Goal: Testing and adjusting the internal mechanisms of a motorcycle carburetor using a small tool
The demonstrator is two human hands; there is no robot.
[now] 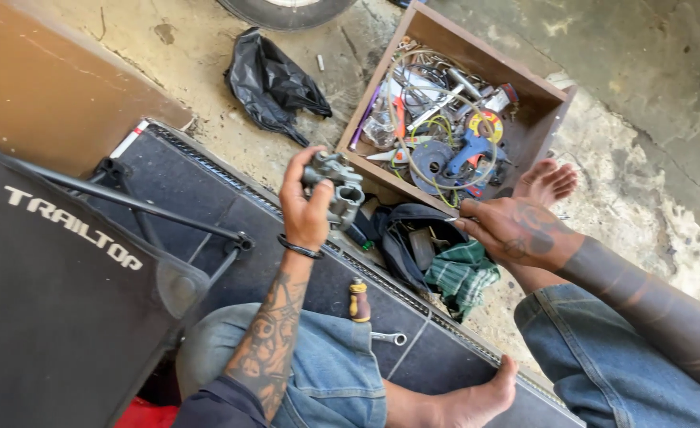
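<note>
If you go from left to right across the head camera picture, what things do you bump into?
Black folding panel → left hand holding a grey metal part → screwdriver → green checked cloth → right hand.

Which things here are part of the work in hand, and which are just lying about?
In hand:
left hand gripping grey metal engine part
right hand at wooden box of tools

Lying about:
black plastic bag
screwdriver
spanner
green checked cloth

Left hand [306,210] grips grey carburettor [336,189]; right hand [516,231] reaches wooden box [552,99].
</note>
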